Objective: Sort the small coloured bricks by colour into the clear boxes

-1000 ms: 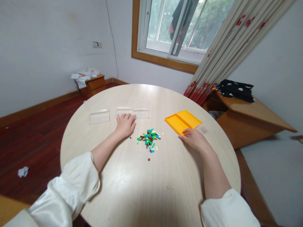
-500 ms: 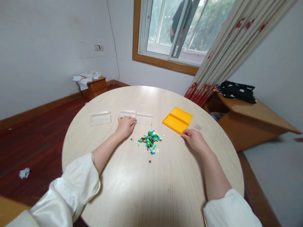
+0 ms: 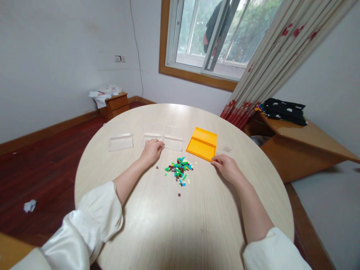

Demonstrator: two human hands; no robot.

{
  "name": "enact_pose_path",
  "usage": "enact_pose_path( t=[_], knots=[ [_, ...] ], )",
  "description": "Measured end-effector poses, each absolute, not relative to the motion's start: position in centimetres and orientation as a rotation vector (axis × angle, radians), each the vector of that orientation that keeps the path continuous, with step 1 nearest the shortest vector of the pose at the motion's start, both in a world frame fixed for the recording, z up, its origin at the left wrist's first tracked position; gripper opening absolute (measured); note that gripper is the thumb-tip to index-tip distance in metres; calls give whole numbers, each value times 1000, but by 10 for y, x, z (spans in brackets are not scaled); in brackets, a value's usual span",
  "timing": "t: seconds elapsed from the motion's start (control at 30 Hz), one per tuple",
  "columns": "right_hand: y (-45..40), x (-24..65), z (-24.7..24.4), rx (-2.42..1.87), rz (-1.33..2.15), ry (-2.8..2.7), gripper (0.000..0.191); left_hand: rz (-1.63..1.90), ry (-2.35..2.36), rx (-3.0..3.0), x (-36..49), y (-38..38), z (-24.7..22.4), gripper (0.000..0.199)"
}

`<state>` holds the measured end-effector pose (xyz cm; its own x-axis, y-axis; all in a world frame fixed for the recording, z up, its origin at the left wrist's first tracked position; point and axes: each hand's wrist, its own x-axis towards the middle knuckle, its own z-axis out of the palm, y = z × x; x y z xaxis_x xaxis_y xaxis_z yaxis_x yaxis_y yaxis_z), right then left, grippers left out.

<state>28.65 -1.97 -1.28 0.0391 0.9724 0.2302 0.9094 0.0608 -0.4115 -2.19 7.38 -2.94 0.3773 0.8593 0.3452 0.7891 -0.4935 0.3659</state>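
My left hand [image 3: 152, 150] rests at the front edge of two clear plastic boxes that stand side by side, its fingers curled at the right-hand box [image 3: 173, 143]. With thumb and fingers pinched, my right hand [image 3: 225, 164] holds the near right corner of a yellow two-part case [image 3: 201, 149], which lies open on the table. Between the hands lies a heap of small green, blue, brown and yellow bricks [image 3: 180, 168]. One brown piece [image 3: 179, 195] lies apart, nearer to me.
A third clear box [image 3: 120, 142] stands at the left of the round table [image 3: 180, 232]. Something clear and flat lies right of the yellow case. Beyond the table are a small wooden cabinet [image 3: 118, 103] and a tilted wooden desk [image 3: 303, 146].
The yellow case has turned and shifted left with my right hand on its corner. My left hand stays by the clear boxes. The view has shifted slightly.
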Motion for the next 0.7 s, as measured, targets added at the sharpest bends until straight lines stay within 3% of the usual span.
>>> enact_pose_path(
  t=[0.7],
  knots=[
    [-13, 283, -21, -1854, 102, -1961, 15, 707, 1529, 2518, -16, 69, -22, 24]
  ],
)
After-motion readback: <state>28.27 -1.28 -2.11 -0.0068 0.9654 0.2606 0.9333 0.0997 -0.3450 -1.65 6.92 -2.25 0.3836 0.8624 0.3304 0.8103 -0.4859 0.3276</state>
